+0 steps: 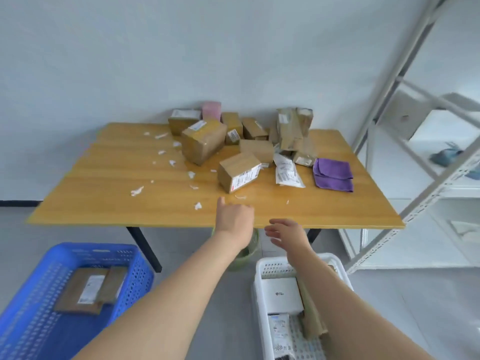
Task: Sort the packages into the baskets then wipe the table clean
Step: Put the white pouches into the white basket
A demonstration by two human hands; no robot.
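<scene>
Both hands are reaching out empty: the left hand loosely curled over the table edge, right hand fingers spread. Nearest labelled cardboard box is sitting just beyond; label print unreadable.

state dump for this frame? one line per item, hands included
left hand: empty, over table's near edge
right hand: open, empty
blue basket: holds flat brown packages
white basket: holds white box and bags
cardboard boxes: piled on table, unsorted
purple cloth: folded, unused
table: littered with paper scraps
</scene>
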